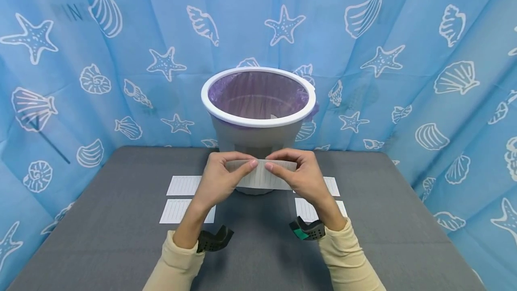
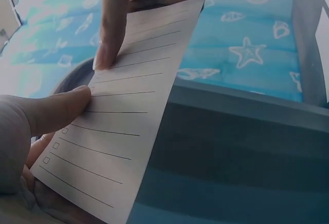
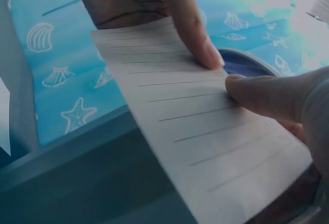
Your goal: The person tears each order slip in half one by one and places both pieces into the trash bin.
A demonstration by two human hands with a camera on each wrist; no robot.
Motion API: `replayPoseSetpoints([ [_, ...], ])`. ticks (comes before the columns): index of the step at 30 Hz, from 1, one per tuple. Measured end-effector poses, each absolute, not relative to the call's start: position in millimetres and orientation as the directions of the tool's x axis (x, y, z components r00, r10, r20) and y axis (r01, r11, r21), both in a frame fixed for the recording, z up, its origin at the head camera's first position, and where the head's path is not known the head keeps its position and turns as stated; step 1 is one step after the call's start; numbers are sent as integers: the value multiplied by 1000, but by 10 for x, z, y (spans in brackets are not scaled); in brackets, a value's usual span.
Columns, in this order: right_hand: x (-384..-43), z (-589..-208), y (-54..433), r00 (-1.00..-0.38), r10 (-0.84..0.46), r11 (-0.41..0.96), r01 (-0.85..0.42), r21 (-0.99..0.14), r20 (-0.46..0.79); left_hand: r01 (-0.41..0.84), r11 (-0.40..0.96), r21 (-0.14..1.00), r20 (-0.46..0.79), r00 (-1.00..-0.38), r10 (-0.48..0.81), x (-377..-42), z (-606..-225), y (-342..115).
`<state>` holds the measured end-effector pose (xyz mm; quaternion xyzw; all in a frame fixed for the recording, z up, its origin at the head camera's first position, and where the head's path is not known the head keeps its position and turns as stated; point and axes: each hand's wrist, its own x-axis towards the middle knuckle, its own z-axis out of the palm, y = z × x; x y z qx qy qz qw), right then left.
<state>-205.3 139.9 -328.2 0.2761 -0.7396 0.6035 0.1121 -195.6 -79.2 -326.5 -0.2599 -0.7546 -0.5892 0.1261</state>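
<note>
Both hands pinch one lined slip of paper (image 1: pixel 260 179) at its upper edge, thumbs on the near face and almost meeting at the middle. My left hand (image 1: pixel 220 176) grips it left of centre, my right hand (image 1: pixel 299 174) right of centre. In the left wrist view the paper (image 2: pixel 128 100) shows ruled lines and small checkboxes along one edge. It looks whole and slightly bowed in the right wrist view. The slip is held in front of a grey bin (image 1: pixel 258 136), whose white rim (image 1: pixel 258 122) and purple liner (image 1: pixel 226 91) stand higher behind the hands.
On the grey table (image 1: pixel 258 255) lie two lined cards on the left, an upper card (image 1: pixel 183 185) and a lower card (image 1: pixel 174 211). Two more, a far card (image 1: pixel 332 186) and a near card (image 1: pixel 305 210), lie on the right, partly behind the right arm. A blue shell-patterned curtain (image 1: pixel 250 17) hangs behind.
</note>
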Motion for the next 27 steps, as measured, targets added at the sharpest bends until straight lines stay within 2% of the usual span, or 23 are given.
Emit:
replayPoseSetpoints([
  [11, -2047, -3314, 1359, -777, -261, 145, -618, -772, 573, 547, 191, 815, 501, -831, 243, -1933, -3268, -761],
  [20, -2042, -3324, 1331, -734, -253, 144, -672, -726, 630, 414, 137, 900, 383, -901, 204, -1928, -3246, -728],
  [27, -2040, -3321, 1325, -718, -242, 135, -691, -711, 652, 338, 75, 938, 321, -930, 180, -1941, -3248, -712],
])
